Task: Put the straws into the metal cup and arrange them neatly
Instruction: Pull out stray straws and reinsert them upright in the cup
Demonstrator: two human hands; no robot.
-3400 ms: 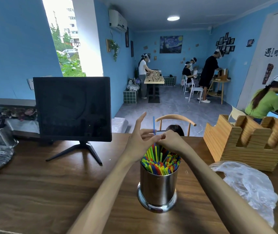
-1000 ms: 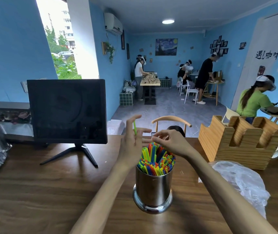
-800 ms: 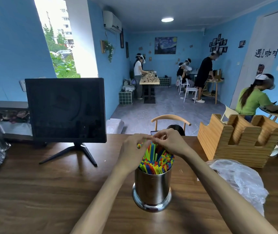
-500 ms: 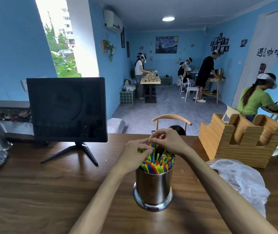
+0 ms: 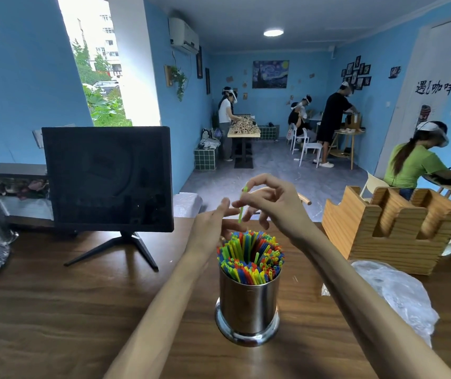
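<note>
Right hand [image 5: 276, 206] pinches one thin green plastic straw [image 5: 242, 205] at twelve o'clock above the nearly-full shiny cylindrical metal cup [image 5: 247, 305], left hand [image 5: 213, 228] relaxed.

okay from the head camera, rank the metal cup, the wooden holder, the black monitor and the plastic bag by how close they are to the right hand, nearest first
From the right hand:
1. Metal cup, just below and toward the person.
2. Wooden holder, to the right.
3. Black monitor, to the left, and plastic bag, lower right: too close to call.
</note>
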